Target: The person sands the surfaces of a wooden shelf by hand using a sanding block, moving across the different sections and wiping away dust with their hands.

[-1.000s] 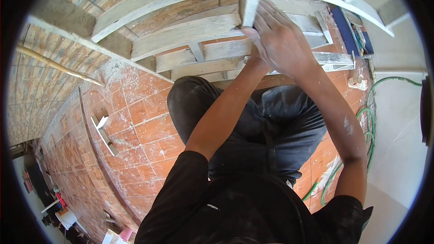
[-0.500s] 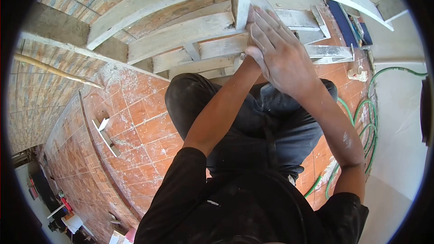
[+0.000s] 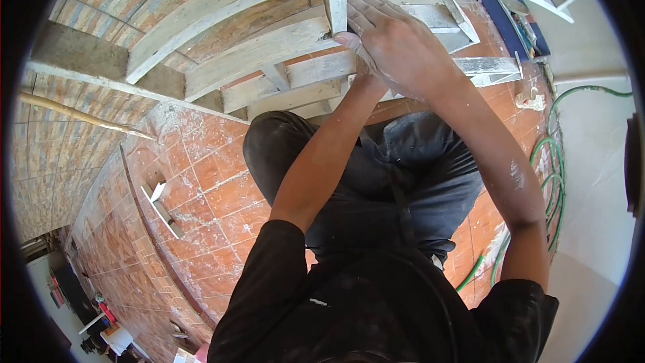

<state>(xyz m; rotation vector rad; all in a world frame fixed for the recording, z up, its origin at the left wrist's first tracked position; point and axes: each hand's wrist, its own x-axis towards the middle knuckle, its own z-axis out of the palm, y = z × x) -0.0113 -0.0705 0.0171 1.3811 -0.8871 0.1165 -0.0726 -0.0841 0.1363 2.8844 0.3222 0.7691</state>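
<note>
My right hand, dusted white, lies over the white wooden frame, beside a short upright crosspiece. Its fingers stretch forward along the frame, close together. Beneath it is my left hand, mostly covered, with only the wrist and a small part showing. What the left fingers hold, if anything, is hidden. I sit with bent legs in dark trousers just below the frame.
A stick leans at the left. A small white piece lies on the orange tiled floor. At the right are a green hose and a blue tray with items, near the pale wall.
Both hands have moved left and slightly up in view, closer to the crosspiece. The head view has shifted a little, with the frame now sitting slightly further left and higher.
</note>
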